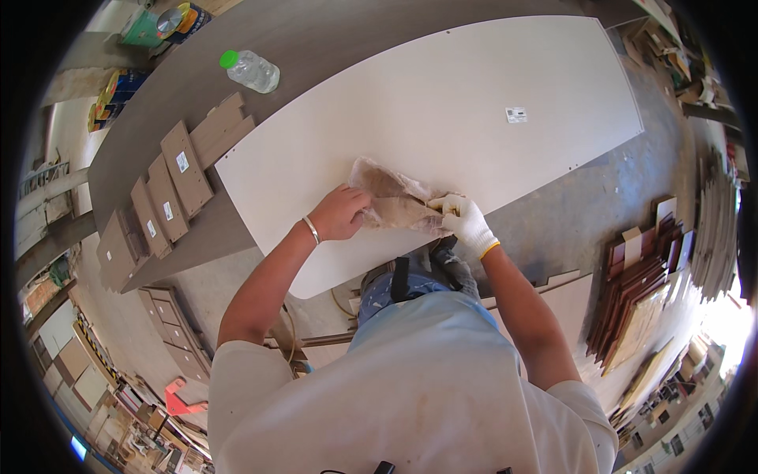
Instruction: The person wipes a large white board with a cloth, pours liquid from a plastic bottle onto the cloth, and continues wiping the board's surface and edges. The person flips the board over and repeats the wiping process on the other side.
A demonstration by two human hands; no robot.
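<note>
Between my hands a crumpled, thin brownish-white sheet [391, 197] is spread open over a large pale board [442, 103]; it looks like plastic film or a thin rag, and I cannot tell which. My left hand [339, 212], bare with a silvery bracelet at the wrist, grips the sheet's left edge with curled fingers. The right end is pinched in my right hand [466, 223], which wears a white knitted glove with a yellow hem. Both hands are above the board's near edge. A small white label [516, 115] is stuck on the board's right part.
Beyond the board, a clear bottle with a green cap [251, 71] lies on the dark tabletop [332, 39]. Several brown labelled panels [187, 167] rest on the left. Stacked dark red boards [632, 272] stand at the right, and cans [181, 22] at the far left.
</note>
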